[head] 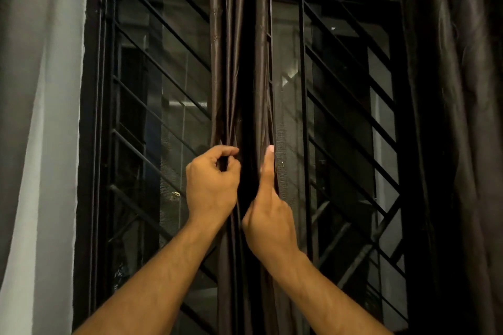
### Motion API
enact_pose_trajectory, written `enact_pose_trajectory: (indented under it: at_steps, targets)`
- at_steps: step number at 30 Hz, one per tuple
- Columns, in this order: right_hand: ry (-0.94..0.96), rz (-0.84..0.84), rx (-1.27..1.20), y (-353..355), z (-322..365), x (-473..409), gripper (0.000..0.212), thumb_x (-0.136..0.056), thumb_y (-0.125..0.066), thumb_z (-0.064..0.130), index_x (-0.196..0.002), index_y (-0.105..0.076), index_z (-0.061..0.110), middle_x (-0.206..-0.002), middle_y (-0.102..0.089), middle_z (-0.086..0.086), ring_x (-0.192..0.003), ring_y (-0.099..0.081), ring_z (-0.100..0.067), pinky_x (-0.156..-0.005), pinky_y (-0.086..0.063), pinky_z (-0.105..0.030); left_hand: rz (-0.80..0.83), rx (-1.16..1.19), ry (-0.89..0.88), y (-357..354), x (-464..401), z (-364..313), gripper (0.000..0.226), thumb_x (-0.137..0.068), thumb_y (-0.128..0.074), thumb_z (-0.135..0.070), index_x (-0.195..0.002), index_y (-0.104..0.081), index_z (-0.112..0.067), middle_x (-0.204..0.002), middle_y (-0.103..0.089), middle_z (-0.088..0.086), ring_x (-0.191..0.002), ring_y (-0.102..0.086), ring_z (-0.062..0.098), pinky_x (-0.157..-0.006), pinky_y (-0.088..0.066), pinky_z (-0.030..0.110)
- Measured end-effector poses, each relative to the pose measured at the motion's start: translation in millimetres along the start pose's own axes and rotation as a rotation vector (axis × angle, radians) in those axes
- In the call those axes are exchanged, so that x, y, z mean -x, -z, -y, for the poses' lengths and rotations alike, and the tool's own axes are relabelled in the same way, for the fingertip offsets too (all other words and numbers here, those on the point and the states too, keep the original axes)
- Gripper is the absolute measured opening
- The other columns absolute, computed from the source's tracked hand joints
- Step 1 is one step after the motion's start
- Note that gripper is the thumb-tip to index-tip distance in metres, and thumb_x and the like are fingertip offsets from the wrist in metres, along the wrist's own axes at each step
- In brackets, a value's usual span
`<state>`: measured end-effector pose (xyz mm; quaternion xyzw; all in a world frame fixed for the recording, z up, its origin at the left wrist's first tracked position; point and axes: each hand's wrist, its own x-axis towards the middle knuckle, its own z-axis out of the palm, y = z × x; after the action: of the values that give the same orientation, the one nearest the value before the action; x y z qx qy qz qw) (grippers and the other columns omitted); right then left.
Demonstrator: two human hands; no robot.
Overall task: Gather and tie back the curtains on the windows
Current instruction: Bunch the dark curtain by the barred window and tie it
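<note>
Head view: dark brown satin curtain (239,62) is bunched into a narrow vertical column at the centre, hanging between the two window panes and running from the top edge to the bottom edge of the shot.

Left hand (211,185) is on the left side of the bunch, fingers curled closed, pinching a fold of the fabric between thumb and fingertips. Knuckles face the camera.

Right hand (268,215) is on the right side of the bunch, slightly lower than the left. Thumb (269,166) is extended straight up and pressed along the front of the fabric; the other fingers wrap behind the bunch and are hidden, so it reads as a grip around the curtain's right edge. Both forearms come in from the bottom, bare.

Both hands touch the same curtain column, close to each other, with a dark fold of fabric between them.

Behind: window (168,106) with black metal grille (351,128) of vertical bars and diagonal slats on both panes. Dark outside, some lit reflections in the glass.

A second dark curtain (457,144) hangs at the right edge, loose, well apart from the hands. A pale grey curtain (35,144) hangs at the left edge, also untouched.

No tie-back visible on the centre bunch.
</note>
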<state>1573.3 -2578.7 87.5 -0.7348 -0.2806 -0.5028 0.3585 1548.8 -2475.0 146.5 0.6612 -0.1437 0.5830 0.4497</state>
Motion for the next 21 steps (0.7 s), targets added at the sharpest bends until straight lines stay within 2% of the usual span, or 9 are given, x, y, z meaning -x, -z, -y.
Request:
enact_pose_trajectory:
  at_steps: [1,3,5,8,10,13,15,18,21]
  targets:
    - [0.016,0.023,0.062,-3,1,2,0.102,-0.100,-0.049,0.015,-0.153,0.035,0.038,-0.081,-0.061,0.005,-0.050,-0.054,-0.010,-0.042,-0.040,-0.019,0.002,-0.001,-0.002,-1,0,-2,0.020,-0.093,-0.067,-0.012,-0.107,-0.078,-0.020,-0.089,-0.072,-0.020,-0.084,-0.069,-0.007,-0.073,-0.054,0.010]
    - [-0.001,0.048,0.110,-6,4,3,0.104,-0.101,-0.052,0.020,-0.153,0.037,0.033,-0.090,-0.066,0.001,-0.068,-0.061,-0.010,-0.055,-0.049,-0.023,0.006,-0.002,0.001,-3,1,-4,0.021,-0.093,-0.067,-0.015,-0.111,-0.078,-0.020,-0.097,-0.076,-0.014,-0.090,-0.070,-0.003,-0.081,-0.058,0.019]
    - [0.013,0.069,0.079,-5,5,-2,0.087,-0.102,-0.050,0.020,-0.164,0.011,0.027,-0.122,-0.067,0.000,-0.101,-0.064,-0.012,-0.079,-0.056,-0.032,0.014,-0.005,0.014,-2,2,-4,0.022,-0.094,-0.067,-0.017,-0.113,-0.077,-0.021,-0.101,-0.076,-0.011,-0.092,-0.070,-0.003,-0.081,-0.059,0.020]
    - [0.010,0.124,-0.095,3,9,-11,0.059,-0.105,-0.046,0.023,-0.161,-0.030,0.025,-0.157,-0.048,0.008,-0.137,-0.050,-0.005,-0.111,-0.046,-0.029,0.055,0.004,0.007,1,3,-4,0.021,-0.096,-0.065,-0.017,-0.115,-0.070,-0.026,-0.085,-0.072,-0.018,-0.077,-0.068,-0.004,-0.068,-0.058,0.018]
    - [-0.075,0.114,-0.240,7,12,-17,0.049,-0.107,-0.045,0.033,-0.155,-0.044,0.024,-0.144,-0.062,0.006,-0.130,-0.058,-0.002,-0.108,-0.050,-0.031,0.074,0.065,-0.001,0,4,-5,0.019,-0.098,-0.062,-0.017,-0.115,-0.057,-0.026,-0.065,-0.066,-0.015,-0.058,-0.063,0.001,-0.051,-0.050,0.017]
    - [-0.194,-0.015,-0.240,10,14,-26,0.045,-0.103,-0.050,0.050,-0.137,-0.059,0.023,-0.100,-0.076,0.010,-0.090,-0.071,0.001,-0.079,-0.061,-0.030,0.105,0.112,0.040,-1,4,-3,0.026,-0.105,-0.051,-0.021,-0.128,-0.044,-0.030,-0.060,-0.064,-0.013,-0.049,-0.058,0.004,-0.047,-0.043,0.019]
    - [-0.229,-0.092,-0.213,10,15,-32,0.038,-0.102,-0.053,0.049,-0.128,-0.063,0.023,-0.090,-0.075,0.012,-0.083,-0.071,0.000,-0.074,-0.061,-0.031,0.123,0.125,0.068,-3,4,-3,0.041,-0.107,-0.047,-0.024,-0.144,-0.034,-0.035,-0.059,-0.063,-0.007,-0.048,-0.057,0.005,-0.047,-0.044,0.021]
    - [-0.244,-0.105,-0.149,11,14,-38,0.037,-0.103,-0.056,0.039,-0.133,-0.062,0.018,-0.085,-0.074,0.009,-0.077,-0.071,-0.005,-0.073,-0.061,-0.032,0.124,0.102,0.083,-6,8,-3,0.057,-0.108,-0.047,-0.025,-0.157,-0.022,-0.039,-0.057,-0.060,-0.011,-0.048,-0.057,0.003,-0.046,-0.045,0.018]
    - [-0.245,-0.149,-0.080,16,11,-40,0.029,-0.103,-0.057,0.029,-0.127,-0.066,0.015,-0.070,-0.058,0.018,-0.065,-0.060,0.000,-0.070,-0.059,-0.028,0.045,-0.069,0.083,-7,9,1,0.035,-0.107,-0.044,-0.030,-0.142,-0.052,-0.032,-0.078,-0.070,-0.012,-0.076,-0.068,0.009,-0.064,-0.058,0.029]
